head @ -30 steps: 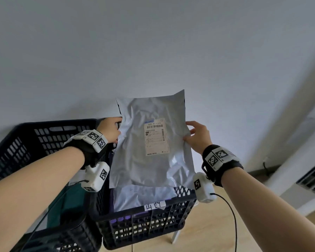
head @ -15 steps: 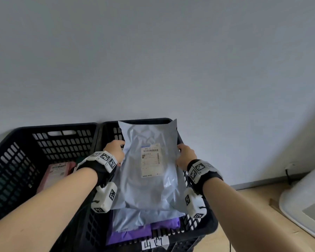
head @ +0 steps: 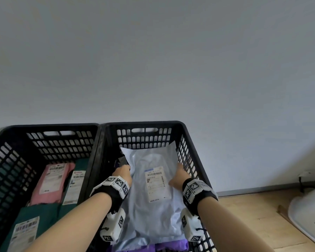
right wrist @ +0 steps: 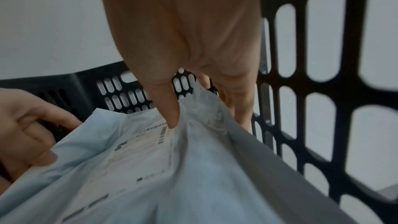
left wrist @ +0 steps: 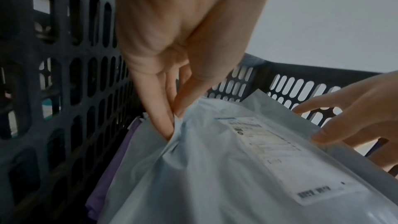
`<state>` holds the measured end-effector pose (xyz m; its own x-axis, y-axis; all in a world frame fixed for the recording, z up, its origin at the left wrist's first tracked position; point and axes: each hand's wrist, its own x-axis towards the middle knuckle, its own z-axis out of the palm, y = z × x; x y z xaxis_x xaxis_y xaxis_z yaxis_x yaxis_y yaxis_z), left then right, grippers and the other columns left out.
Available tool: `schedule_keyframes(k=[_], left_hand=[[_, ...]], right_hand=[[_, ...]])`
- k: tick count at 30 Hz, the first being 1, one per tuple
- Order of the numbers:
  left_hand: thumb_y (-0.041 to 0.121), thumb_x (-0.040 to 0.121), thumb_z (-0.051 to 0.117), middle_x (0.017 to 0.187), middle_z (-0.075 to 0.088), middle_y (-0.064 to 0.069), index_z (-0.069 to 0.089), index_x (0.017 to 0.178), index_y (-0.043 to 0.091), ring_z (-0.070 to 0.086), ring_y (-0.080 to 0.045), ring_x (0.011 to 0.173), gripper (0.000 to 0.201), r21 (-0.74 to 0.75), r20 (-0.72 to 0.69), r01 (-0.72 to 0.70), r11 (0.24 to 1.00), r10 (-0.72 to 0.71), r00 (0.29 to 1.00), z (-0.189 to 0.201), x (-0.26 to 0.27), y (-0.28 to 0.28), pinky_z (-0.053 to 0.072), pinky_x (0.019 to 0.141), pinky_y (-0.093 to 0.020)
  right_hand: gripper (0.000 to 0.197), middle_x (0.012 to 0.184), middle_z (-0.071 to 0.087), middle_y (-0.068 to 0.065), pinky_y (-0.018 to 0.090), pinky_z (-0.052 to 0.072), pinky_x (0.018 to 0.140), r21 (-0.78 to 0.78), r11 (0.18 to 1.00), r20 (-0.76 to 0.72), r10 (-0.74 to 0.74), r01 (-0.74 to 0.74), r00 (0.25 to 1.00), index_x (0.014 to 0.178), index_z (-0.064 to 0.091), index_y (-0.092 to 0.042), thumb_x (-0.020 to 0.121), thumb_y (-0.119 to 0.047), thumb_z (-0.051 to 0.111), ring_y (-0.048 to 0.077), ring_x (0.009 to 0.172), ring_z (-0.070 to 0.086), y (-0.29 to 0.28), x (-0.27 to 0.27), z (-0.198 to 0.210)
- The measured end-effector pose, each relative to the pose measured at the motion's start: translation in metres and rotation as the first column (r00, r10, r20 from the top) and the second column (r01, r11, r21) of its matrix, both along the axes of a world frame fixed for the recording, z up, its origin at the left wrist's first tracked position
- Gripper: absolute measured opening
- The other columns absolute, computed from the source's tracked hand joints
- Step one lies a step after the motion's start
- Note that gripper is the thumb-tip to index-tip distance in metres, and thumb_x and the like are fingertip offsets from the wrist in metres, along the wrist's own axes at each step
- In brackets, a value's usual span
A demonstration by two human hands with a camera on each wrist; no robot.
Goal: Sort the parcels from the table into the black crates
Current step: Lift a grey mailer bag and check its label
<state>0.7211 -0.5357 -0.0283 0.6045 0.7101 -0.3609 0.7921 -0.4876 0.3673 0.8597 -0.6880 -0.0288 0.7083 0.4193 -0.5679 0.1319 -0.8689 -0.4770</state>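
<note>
Grip: the grey poly mailer (head: 153, 193) is pinched at its left edge by the left hand (head: 123, 174) and at its right edge by the right hand (head: 178, 176).
Position: it is held low inside the right black crate (head: 144, 124), apparently resting on a purple parcel (head: 171, 245).
Left crate (head: 44, 126): a pink parcel (head: 51, 182) and green parcels (head: 44, 213) are contained.

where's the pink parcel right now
In the head view, the pink parcel lies inside the left black crate, label up, on top of green parcels and beside a white label.
</note>
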Motion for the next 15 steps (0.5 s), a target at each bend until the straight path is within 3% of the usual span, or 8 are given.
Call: schedule_keyframes(k=[3, 7, 11, 13, 15], left_hand=[[0.006, 0.09, 0.041, 0.116, 0.061, -0.012, 0.056, 0.117, 0.01, 0.061, -0.031, 0.104, 0.031, 0.014, -0.016, -0.018, 1.0, 0.018, 1.0, -0.017, 0.001, 0.003, 0.046, 0.083, -0.03], [0.01, 0.089, 0.043, 0.11, 0.063, -0.012, 0.053, 0.112, 0.013, 0.062, -0.033, 0.1, 0.025, -0.015, -0.02, -0.055, 0.998, 0.055, 0.998, -0.033, 0.004, 0.003, 0.049, 0.08, -0.033], [0.008, 0.09, 0.046, 0.107, 0.063, -0.014, 0.048, 0.113, 0.013, 0.062, -0.036, 0.098, 0.023, 0.001, 0.079, -0.143, 0.99, 0.143, 0.987, -0.043, 0.005, 0.003, 0.049, 0.077, -0.036], [0.006, 0.088, 0.047, 0.119, 0.058, -0.014, 0.046, 0.121, 0.013, 0.057, -0.035, 0.106, 0.034, -0.012, 0.17, -0.191, 0.982, 0.19, 0.967, -0.048, 0.003, 0.002, 0.048, 0.081, -0.037], [0.005, 0.087, 0.05, 0.138, 0.041, -0.014, 0.039, 0.136, 0.014, 0.046, -0.033, 0.122, 0.05, -0.023, 0.217, -0.197, 0.98, 0.198, 0.956, -0.053, 0.0, -0.002, 0.044, 0.093, -0.038]], right_hand=[[0.088, 0.141, 0.04, 0.021, 0.039, 0.051, 0.094, -0.026, 1.0, -0.035, -0.015, 0.014, 0.999, 0.151, -0.001, -0.021, 0.087, -0.003, 0.057, 0.03, 0.115, 0.056, 0.006, -0.001, -0.014], [0.096, 0.146, 0.033, 0.022, 0.041, 0.05, 0.095, -0.017, 0.998, -0.066, -0.063, 0.062, 0.996, 0.151, -0.006, -0.025, 0.084, -0.001, 0.057, 0.03, 0.115, 0.055, 0.013, 0.001, -0.038], [0.093, 0.148, 0.03, 0.021, 0.045, 0.046, 0.101, -0.014, 0.995, -0.049, -0.102, 0.101, 0.994, 0.152, -0.004, -0.02, 0.084, -0.001, 0.056, 0.032, 0.124, 0.048, 0.017, 0.003, -0.043], [0.091, 0.15, 0.025, 0.021, 0.042, 0.044, 0.104, -0.024, 0.997, -0.034, -0.07, 0.069, 0.997, 0.152, -0.006, -0.017, 0.086, -0.001, 0.055, 0.032, 0.128, 0.045, 0.016, 0.003, -0.043], [0.093, 0.155, 0.014, 0.019, 0.04, 0.04, 0.108, -0.036, 0.999, -0.031, -0.035, 0.034, 0.999, 0.152, -0.009, -0.016, 0.087, -0.001, 0.055, 0.032, 0.134, 0.038, 0.015, 0.0, -0.043]])
